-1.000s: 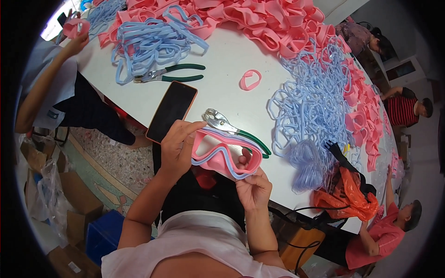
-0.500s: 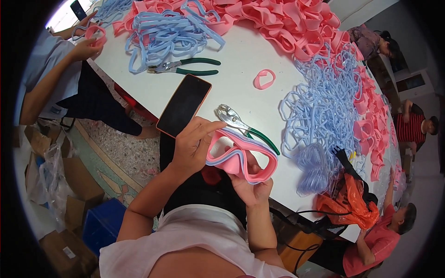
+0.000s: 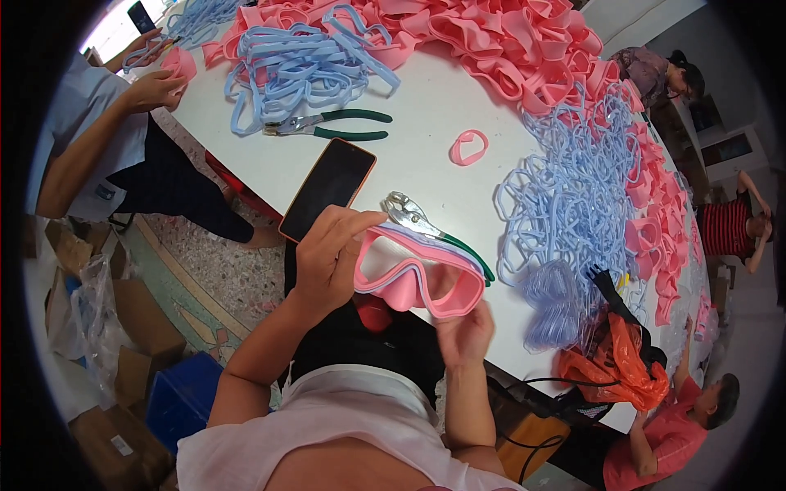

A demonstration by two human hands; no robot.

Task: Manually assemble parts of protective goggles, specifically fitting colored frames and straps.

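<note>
A pink diving mask (image 3: 401,293) with a pale blue band along its rim is held level over the near edge of the table. My left hand (image 3: 330,260) is closed on its left end, with the fingers over the upper rim. At the lower right corner, my right hand (image 3: 465,334) pinches the pink edge; part of its fingers is hidden behind the mask. Just beyond the mask lie green-handled pliers (image 3: 409,214), their handles partly covered by it. A dark phone (image 3: 330,182) with an orange edge lies beyond my left hand.
Second pliers (image 3: 332,125) lie near a heap of blue rims (image 3: 307,69). Pink mask skirts (image 3: 516,49) pile up at the back, thin blue frames (image 3: 569,176) to the right. Clear lenses (image 3: 557,303) and an orange bag (image 3: 618,360) sit nearer. A co-worker's hand (image 3: 155,90) holds a pink piece.
The mask has shifted slightly left and turned, showing more of its openings. My right hand has slid from underneath to its lower right edge. At far right, a person has raised their arms.
</note>
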